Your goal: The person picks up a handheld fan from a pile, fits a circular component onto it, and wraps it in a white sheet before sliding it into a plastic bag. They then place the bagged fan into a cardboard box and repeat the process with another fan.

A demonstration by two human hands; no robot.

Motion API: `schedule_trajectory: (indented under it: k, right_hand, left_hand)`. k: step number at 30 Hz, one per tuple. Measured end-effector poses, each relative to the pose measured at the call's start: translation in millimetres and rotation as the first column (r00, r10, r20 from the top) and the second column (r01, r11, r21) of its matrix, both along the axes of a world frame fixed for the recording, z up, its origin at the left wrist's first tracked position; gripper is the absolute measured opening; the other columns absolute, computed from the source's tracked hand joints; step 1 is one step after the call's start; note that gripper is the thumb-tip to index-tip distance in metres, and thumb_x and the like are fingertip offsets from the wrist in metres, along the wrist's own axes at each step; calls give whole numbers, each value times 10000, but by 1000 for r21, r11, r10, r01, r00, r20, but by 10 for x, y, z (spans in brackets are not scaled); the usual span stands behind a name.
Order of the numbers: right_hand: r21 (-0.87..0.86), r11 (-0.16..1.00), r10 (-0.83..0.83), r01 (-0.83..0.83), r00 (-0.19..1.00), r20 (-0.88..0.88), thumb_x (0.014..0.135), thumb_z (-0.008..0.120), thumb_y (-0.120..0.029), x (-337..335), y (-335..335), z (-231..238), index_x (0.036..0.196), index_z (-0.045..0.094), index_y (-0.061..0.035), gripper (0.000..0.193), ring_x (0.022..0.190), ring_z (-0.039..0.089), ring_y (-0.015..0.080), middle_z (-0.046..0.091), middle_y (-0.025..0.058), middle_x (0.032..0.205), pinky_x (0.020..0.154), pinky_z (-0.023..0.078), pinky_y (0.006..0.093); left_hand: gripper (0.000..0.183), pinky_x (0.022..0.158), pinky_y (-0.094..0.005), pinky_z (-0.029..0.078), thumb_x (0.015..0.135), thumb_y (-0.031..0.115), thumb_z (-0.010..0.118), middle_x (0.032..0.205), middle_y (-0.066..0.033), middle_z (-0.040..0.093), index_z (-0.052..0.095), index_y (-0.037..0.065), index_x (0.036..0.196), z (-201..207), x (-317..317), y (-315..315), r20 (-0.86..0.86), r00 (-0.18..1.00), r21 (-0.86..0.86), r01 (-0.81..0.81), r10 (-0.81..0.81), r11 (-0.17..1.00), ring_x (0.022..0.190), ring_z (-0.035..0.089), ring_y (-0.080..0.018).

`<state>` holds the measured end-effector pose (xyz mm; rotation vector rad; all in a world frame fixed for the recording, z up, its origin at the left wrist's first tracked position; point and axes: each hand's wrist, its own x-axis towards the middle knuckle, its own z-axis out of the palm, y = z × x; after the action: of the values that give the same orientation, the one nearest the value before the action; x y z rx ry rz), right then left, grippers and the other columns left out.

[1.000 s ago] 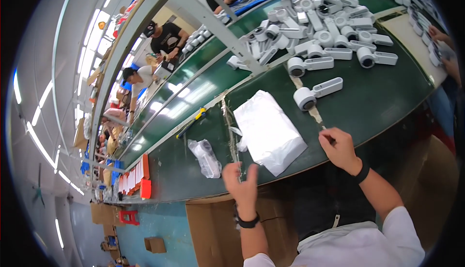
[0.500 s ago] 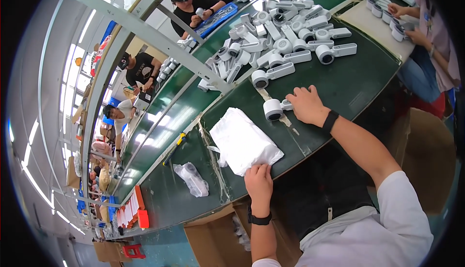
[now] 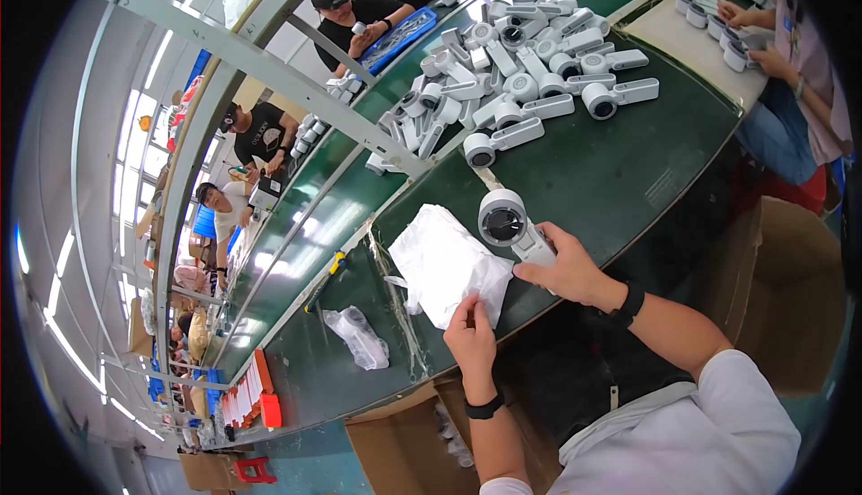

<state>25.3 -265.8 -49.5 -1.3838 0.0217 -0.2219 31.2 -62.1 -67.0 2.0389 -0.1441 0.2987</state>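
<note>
Holding white round-headed plastic fan, unbagged, in tightly wrapped R hand above dark-green bench; pinching near edge of flat white plastic bags w/ L hand. Have 1 clear-bagged pale item at L, grey-white plastic pile beyond, unbagged.

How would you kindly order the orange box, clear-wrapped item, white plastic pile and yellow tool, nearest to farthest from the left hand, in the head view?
From the left hand:
1. White plastic pile: at its fingertips.
2. Clear-wrapped item: to its left.
3. Yellow tool: beyond that item.
4. Orange box: farthest left.
</note>
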Motion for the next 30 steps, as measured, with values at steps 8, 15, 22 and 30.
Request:
schedule_trajectory:
  k: [8, 15, 22, 30]
  right_hand:
    - [15, 1000, -4, 5, 997, -81, 733, 797, -164, -165, 108, 69, 1112, 560, 25, 485, 829, 585, 129, 622, 74, 950, 740, 489, 292]
    - [180, 979, 127, -97, 978, -163, 765, 779, -198, -284, 138, 78, 1120, 556, 30, 478, 724, 598, 102, 623, 59, 897, 633, 507, 271]
    - [276, 921, 324, -275, 935, -148, 847, 692, -99, -474, -19, 162, 1130, 541, 16, 341, 645, 606, 103, 645, 60, 868, 577, 498, 257]
    - [0, 759, 633, -651, 738, -233, 873, 681, -188, -576, -160, 198, 1424, 362, -49, 652, 690, 613, 115, 651, 71, 893, 624, 502, 252]
  left_hand:
    - [177, 625, -224, 463, 873, 89, 667, 797, -24, 665, 692, -25, 1006, 106, -9, -11, 12, 996, 12, -85, 85, 996, 693, 569, -73]
    - [140, 601, -210, 447, 877, 101, 675, 770, -9, 650, 686, -15, 954, 291, 102, 15, 55, 994, -23, -98, 100, 995, 674, 559, -63]
    - [163, 633, -228, 473, 882, 103, 676, 806, -32, 665, 683, -22, 987, 409, 147, 103, 30, 994, -87, -98, 101, 991, 686, 571, -76]
    - [161, 595, -199, 440, 905, 114, 673, 764, -21, 641, 681, -26, 983, 576, 159, 28, 0, 999, -297, -38, 40, 954, 651, 557, -63]
